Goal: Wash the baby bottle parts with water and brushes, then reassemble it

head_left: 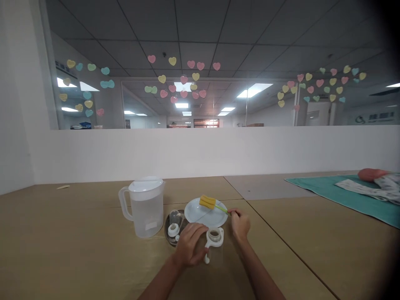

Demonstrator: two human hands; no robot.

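Observation:
My right hand [240, 225] is closed on the thin green handle of a bottle brush [208, 202]. Its yellow sponge head is over a white plate [191, 216], at the far side. My left hand [191, 245] curves against the left side of a clear baby bottle [215, 252], thumb at one of its white handles. The bottle stands upright with its mouth uncovered, inside a white handled collar [215, 235]. Left of that hand, a dark round tray [168, 239] holds a clear dome cap [174, 216] and a white bottle ring [173, 230]. My left hand partly covers the tray.
A lidded translucent pitcher [146, 212] stands left of the tray, handle facing left. At the far right a teal cloth [328, 189] bears a patterned cloth [359, 189] and a reddish object [371, 174]. A low white wall [200, 154] with glass above bounds the table's back.

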